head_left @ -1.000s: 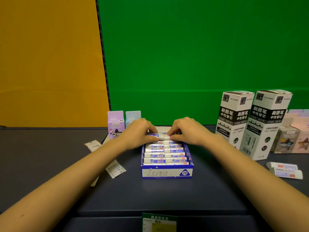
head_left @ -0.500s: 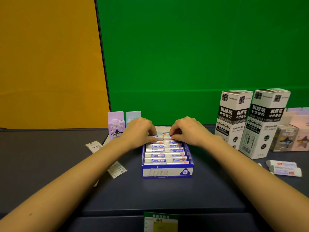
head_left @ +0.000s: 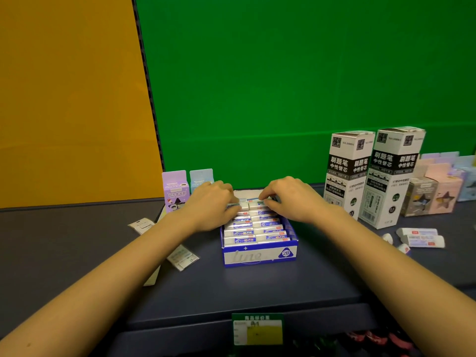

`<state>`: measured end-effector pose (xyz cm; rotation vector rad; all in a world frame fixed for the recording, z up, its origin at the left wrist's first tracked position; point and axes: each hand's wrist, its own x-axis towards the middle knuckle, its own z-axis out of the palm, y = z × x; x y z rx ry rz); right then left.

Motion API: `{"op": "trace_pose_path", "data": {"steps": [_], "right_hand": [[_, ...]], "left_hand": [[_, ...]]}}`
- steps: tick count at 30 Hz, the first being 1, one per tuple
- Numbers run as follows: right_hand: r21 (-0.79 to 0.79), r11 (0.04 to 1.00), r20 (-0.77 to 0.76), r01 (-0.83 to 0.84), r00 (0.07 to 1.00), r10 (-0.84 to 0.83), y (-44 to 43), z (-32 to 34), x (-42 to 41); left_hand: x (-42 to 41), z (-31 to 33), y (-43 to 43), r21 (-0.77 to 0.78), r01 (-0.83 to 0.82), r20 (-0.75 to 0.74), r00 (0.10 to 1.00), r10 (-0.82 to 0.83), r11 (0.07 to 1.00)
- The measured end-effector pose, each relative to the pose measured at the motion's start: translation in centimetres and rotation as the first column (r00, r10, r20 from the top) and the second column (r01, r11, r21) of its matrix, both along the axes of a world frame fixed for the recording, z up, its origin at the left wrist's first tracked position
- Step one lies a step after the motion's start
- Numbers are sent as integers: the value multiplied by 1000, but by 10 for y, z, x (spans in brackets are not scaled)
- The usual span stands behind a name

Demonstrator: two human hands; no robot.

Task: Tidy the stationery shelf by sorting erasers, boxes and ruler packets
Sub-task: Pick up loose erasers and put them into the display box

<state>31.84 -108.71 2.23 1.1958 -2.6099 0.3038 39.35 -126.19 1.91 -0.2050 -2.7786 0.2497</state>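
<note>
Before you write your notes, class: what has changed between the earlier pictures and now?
Almost nothing. The left hand and right hand keep their grip on the white sleeved erasers in the back row of the blue-and-white cardboard box; nothing taken or released. The loose erasers and tall black-and-white boxes stay put.

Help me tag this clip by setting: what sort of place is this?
Most likely a stationery shop's display shelf: a green price tag on its front edge, an open display box packed with wrapped erasers, and tall pen-refill boxes standing beside it as stock.
</note>
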Motion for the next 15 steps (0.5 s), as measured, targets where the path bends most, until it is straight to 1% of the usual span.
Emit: {"op": "trace_pose_path", "data": {"steps": [4, 8, 11, 15], "right_hand": [[-79, 997, 0, -14, 1000, 14, 25, 12, 18], [-102, 995, 0, -14, 1000, 14, 76, 23, 36], [-126, 992, 28, 12, 1000, -9, 118, 25, 36], [-126, 991, 101, 46, 994, -33, 147, 17, 31]], "left_hand": [[14, 9, 11, 148, 55, -109, 993, -39, 988], [23, 18, 55, 286, 216, -123, 974, -188, 933], [27, 21, 94, 309, 279, -91, 960, -264, 909], [26, 15, 115, 278, 314, -15, 946, -323, 908]]}}
